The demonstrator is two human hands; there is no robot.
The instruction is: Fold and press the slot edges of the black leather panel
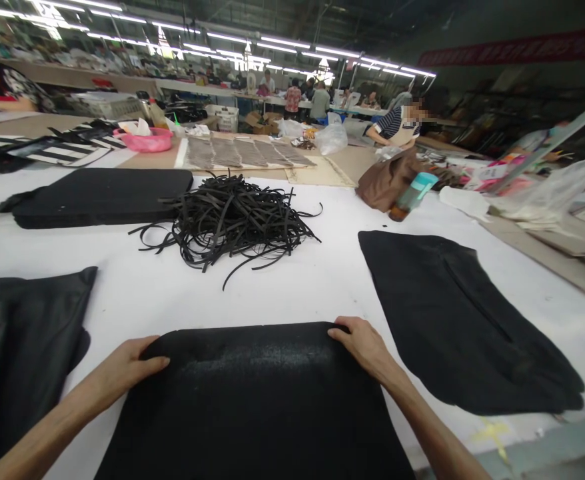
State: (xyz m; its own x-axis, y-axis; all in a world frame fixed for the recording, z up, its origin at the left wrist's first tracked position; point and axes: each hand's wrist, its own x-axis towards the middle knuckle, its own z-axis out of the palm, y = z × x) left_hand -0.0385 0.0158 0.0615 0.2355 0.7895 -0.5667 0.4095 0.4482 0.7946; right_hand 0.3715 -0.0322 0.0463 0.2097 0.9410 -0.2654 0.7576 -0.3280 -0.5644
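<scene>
A large black sheet (257,413), leather-like with rounded corners, lies in front of me on the white table (212,300). My left hand (132,363) grips its far left corner, thumb on top and fingers underneath. At the far right corner my right hand (360,340) pinches the edge in the same way. A greyish sheen runs across the sheet near its far edge. To the right lies a black panel (452,313) with a long slit or seam. Folded black material (22,347) is on the left, beside my left forearm.
A heap of black strips (232,220) sits beyond the sheet, next to a stack of black panels (107,197). Farther back are a pink basin (147,139), a brown bag (387,180) and a teal-capped bottle (412,197). A person in a striped top (397,123) works at the back right.
</scene>
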